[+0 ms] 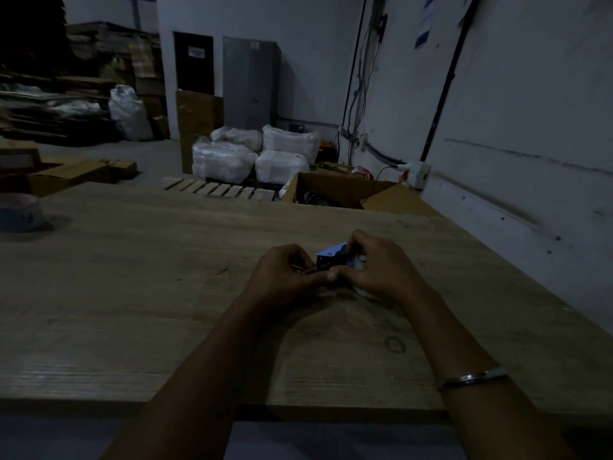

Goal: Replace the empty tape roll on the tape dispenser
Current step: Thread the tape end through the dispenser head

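Observation:
A small blue tape dispenser (pixel 331 255) rests on the wooden table (pixel 149 293) right of centre, mostly covered by both hands. My left hand (pixel 285 273) grips its left end, where a thin metal part shows. My right hand (pixel 378 263) closes over its right side, fingers on top, with a bit of white roll visible underneath. A large tape roll (pixel 20 214) with blue print lies on the table at the far left edge, well away from both hands.
Beyond the table's far edge stand an open cardboard box (pixel 331 190), a wooden pallet (pixel 219 189) and white wrapped bundles (pixel 255 154). A wall (pixel 514 127) with cables runs along the right. The scene is dim.

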Available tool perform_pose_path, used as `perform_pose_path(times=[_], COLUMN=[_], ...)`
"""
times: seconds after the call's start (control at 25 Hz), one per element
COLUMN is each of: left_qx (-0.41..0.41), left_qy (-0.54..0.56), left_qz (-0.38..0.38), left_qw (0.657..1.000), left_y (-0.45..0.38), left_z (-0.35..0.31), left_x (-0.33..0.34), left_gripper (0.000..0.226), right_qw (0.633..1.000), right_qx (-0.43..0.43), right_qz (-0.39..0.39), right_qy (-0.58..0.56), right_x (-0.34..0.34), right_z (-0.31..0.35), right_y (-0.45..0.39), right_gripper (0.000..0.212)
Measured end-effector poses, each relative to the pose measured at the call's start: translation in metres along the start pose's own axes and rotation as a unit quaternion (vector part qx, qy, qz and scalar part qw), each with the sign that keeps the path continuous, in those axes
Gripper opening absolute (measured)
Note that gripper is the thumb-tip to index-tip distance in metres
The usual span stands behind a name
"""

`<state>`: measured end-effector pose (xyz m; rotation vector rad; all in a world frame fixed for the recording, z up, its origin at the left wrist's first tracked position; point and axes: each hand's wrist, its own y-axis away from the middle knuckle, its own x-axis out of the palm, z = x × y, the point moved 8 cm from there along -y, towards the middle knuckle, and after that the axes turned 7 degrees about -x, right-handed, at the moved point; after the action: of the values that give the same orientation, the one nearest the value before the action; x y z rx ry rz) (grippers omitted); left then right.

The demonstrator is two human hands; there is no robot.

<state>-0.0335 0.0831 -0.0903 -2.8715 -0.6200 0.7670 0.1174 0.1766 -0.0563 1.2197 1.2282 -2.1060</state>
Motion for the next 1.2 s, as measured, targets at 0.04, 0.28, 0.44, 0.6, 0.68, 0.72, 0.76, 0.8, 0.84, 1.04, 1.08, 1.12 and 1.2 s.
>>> perform_pose_path(times=[0.04, 0.28, 0.44, 0.6, 0.68, 0.72, 0.76, 0.8, 0.84, 1.04, 1.08, 1.12, 1.2], left_qx=[0.010, -0.010, -0.031, -0.050, -0.056, -0.058, -0.058, -0.057, -0.059, -0.114, -0.123, -0.128, -0.133], left_qy=[-0.032, 0.014, 0.063, 0.106, 0.101, 0.105, 0.111, 0.115, 0.119, 0.205, 0.219, 0.232, 0.252], left_qz=[-0.015, -0.017, 0.002, 0.016, 0.022, 0.025, 0.027, 0.028, 0.031, 0.042, 0.040, 0.041, 0.043], left_qw=[0.999, 1.000, 0.998, 0.993, 0.993, 0.992, 0.992, 0.991, 0.991, 0.971, 0.967, 0.963, 0.958], left_y=[-0.001, -0.006, -0.008, -0.010, -0.012, -0.012, -0.013, -0.013, -0.013, -0.012, -0.012, -0.011, -0.011], left_z=[-0.001, 0.007, 0.011, 0.015, 0.018, 0.019, 0.019, 0.019, 0.019, 0.023, 0.023, 0.022, 0.021], left_x=[-0.002, -0.005, -0.006, -0.007, -0.006, -0.005, -0.005, -0.005, -0.005, -0.006, -0.007, -0.007, -0.005], left_gripper=[0.028, 0.017, 0.014, 0.013, 0.013, 0.014, 0.015, 0.016, 0.017, 0.021, 0.022, 0.023, 0.027], right_qw=[1.000, 1.000, 1.000, 0.998, 0.999, 1.000, 1.000, 0.999, 0.999, 1.000, 1.000, 0.999, 0.999], right_qx=[-0.004, -0.004, -0.008, -0.008, -0.018, -0.020, -0.021, -0.024, -0.028, -0.024, -0.020, -0.017, -0.013], right_qz=[-0.002, 0.002, 0.000, 0.019, 0.015, 0.007, -0.003, -0.011, -0.014, -0.002, 0.003, 0.008, 0.011], right_qy=[-0.001, -0.012, -0.018, -0.053, -0.036, -0.017, 0.005, 0.023, 0.031, -0.013, -0.023, -0.031, -0.035], right_x=[-0.001, -0.003, -0.002, -0.003, -0.002, -0.003, -0.003, -0.003, -0.002, -0.002, -0.002, -0.002, -0.002], right_z=[0.000, 0.000, 0.002, -0.001, 0.001, 0.003, 0.005, 0.007, 0.009, 0.005, 0.004, 0.003, 0.002], right_y=[0.000, 0.001, -0.001, 0.000, 0.001, 0.001, 0.000, -0.001, -0.003, -0.002, -0.002, -0.001, 0.000], right_gripper=[0.043, 0.056, 0.041, 0.036, 0.040, 0.046, 0.052, 0.053, 0.051, 0.039, 0.038, 0.038, 0.039])
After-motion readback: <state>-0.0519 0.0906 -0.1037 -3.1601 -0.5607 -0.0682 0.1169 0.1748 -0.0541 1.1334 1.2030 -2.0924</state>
